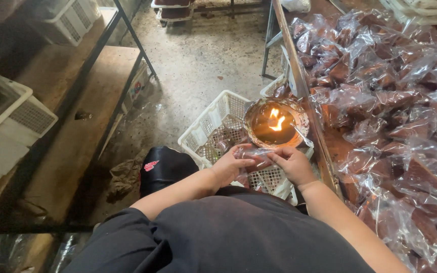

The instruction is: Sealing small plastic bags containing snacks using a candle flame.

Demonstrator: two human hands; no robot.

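Left hand (230,167) and right hand (293,164) pinch a clear plastic bag (255,154), fingers closed on its ends, stretching it just beside the lamp flame (276,121); white crate (218,126) beneath; tabletop (330,151) heaped with bagged brown pieces (395,101).

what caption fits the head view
Both hands, left hand and right hand, hold a clear plastic bag beside a flame bowl.

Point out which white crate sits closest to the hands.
The crate on the floor right under the hands, beside the bowl with the flame. The left hand and right hand hold a clear bag over it; the others sit on the shelves at left.
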